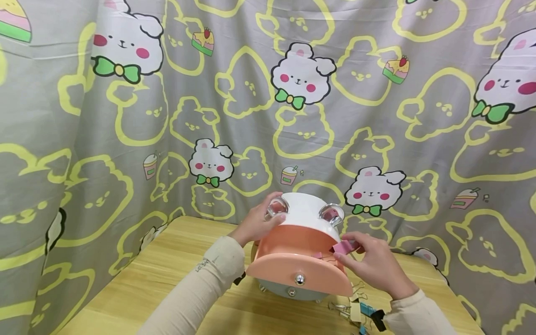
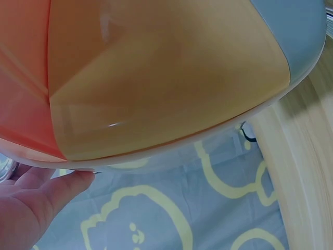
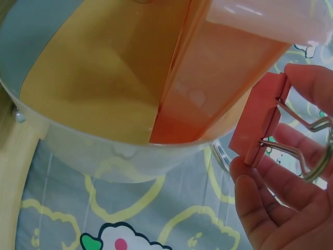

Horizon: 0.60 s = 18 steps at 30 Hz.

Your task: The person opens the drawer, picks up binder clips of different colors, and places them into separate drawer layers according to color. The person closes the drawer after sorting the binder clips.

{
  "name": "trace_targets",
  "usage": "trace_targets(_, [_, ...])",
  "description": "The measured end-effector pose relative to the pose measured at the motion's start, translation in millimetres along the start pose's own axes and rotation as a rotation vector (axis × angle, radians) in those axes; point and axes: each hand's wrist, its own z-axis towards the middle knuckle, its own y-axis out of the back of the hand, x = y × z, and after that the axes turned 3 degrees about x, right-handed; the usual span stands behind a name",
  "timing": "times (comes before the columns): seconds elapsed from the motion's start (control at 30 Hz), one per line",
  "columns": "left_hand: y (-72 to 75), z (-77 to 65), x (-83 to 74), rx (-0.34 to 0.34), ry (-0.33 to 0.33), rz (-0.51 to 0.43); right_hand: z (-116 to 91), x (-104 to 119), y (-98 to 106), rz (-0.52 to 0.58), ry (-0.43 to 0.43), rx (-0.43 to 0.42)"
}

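A rounded desktop drawer box [image 1: 304, 208] with a white top and silver ears stands on the table. Its top orange drawer [image 1: 276, 266] is pulled out; inside, a bit of pink and thin wire [image 1: 318, 255] show over the rim. My left hand [image 1: 256, 222] holds the box by its left ear [image 1: 278, 206], thumb in front. In the left wrist view, that hand [image 2: 28, 208] lies along the box's edge. At the drawer's right end, my right hand [image 1: 378, 264] pinches a pink binder clip [image 3: 258, 117] by its ends, with the wire handles toward the palm.
Several loose binder clips [image 1: 355, 311], yellow, blue and black, lie on the wooden table [image 1: 184, 284] at the right, near my right sleeve [image 1: 414, 316]. Below the orange drawer is a grey-blue drawer [image 1: 276, 288]. A patterned curtain [image 1: 251, 125] hangs around the table.
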Motion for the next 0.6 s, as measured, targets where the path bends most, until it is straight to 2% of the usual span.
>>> trace_targets(0.6, [-1.0, 0.1, -1.9, 0.002, -0.003, 0.003, 9.9, 6.6, -4.3, 0.051, 0.010, 0.052])
